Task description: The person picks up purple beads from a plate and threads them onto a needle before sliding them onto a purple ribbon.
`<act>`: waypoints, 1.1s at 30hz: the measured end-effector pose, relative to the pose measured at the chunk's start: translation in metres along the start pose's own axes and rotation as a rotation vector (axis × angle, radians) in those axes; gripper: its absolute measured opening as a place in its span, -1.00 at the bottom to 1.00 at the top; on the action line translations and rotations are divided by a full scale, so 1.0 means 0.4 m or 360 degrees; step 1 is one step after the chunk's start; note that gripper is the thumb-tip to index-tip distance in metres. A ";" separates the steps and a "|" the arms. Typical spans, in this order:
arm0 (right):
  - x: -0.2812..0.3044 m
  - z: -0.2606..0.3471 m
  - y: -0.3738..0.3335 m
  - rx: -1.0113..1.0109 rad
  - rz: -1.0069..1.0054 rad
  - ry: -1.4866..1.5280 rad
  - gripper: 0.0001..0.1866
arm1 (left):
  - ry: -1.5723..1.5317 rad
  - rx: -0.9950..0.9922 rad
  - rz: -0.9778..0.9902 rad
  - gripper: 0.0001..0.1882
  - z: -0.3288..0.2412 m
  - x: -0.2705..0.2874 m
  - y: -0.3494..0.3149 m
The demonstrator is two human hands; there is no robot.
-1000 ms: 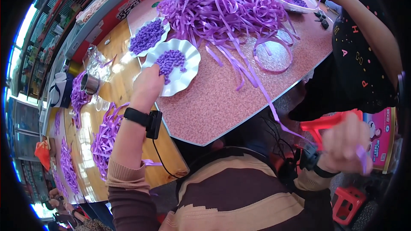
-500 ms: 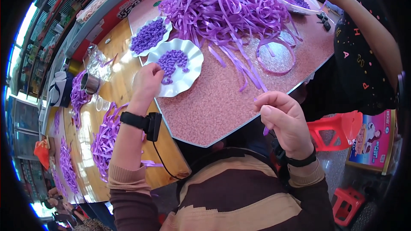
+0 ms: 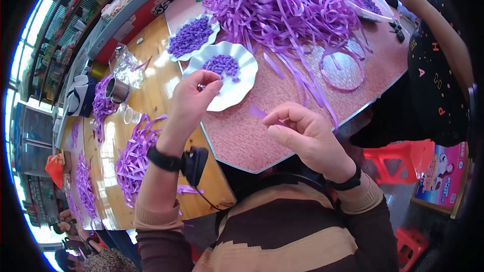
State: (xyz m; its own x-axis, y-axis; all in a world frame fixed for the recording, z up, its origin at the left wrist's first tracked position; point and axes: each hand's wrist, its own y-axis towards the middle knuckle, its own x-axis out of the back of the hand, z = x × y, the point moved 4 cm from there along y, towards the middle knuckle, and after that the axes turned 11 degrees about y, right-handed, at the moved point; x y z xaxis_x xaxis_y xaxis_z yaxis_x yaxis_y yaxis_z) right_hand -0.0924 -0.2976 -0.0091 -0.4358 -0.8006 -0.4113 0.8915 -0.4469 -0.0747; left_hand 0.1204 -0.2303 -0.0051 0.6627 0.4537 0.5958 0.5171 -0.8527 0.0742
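Observation:
My left hand (image 3: pixel 195 92) is closed in a pinch over the near edge of a scalloped white plate (image 3: pixel 246 78). A thin, needle-like metal rod (image 3: pixel 204 74) sticks up from its fingertips. Purple beads (image 3: pixel 222 64) lie heaped in that plate. My right hand (image 3: pixel 307 133), to the right over the pink tabletop, pinches a purple ribbon (image 3: pixel 258 113) whose end juts out past the fingers toward the left hand. Behind the plates spreads a big tangled pile of purple ribbons (image 3: pixel 282 12).
Beyond the plate sits a second plate with more beads (image 3: pixel 191 36). A ribbon ring (image 3: pixel 361 76) lies at right, near a white basket (image 3: pixel 384 14) of beads and another person's arm (image 3: pixel 443 32). At left are a metal cup (image 3: pixel 118 90) and ribbon bundles (image 3: pixel 132 163). A red stool (image 3: pixel 403 160) stands below.
My left hand has drawn back from the beads toward me, with the thin rod now showing. My right hand has moved left with the ribbon, closer to the left. The view has shifted slightly.

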 end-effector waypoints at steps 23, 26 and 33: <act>0.118 -0.124 -0.012 -0.0118 -0.0358 0.0152 -0.90 | 0.1659 0.0349 -0.0232 -0.78 0.308 0.170 0.357; 0.122 -0.123 -0.013 0.0148 -0.0337 -0.0103 -0.92 | 0.1550 0.0446 -0.0213 -0.80 0.314 0.158 0.380; 0.127 -0.130 -0.011 0.0157 -0.0341 -0.0061 -0.93 | 0.1468 0.0428 -0.0244 -0.84 0.307 0.152 0.382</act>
State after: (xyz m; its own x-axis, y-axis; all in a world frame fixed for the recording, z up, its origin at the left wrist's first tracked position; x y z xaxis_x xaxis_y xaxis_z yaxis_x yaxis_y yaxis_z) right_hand -0.1121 -0.3155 -0.0770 -0.6199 -0.6970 -0.3605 0.7624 -0.6436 -0.0665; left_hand 0.3063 -0.3012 -0.0556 -0.0479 0.0760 0.9960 0.7448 -0.6617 0.0863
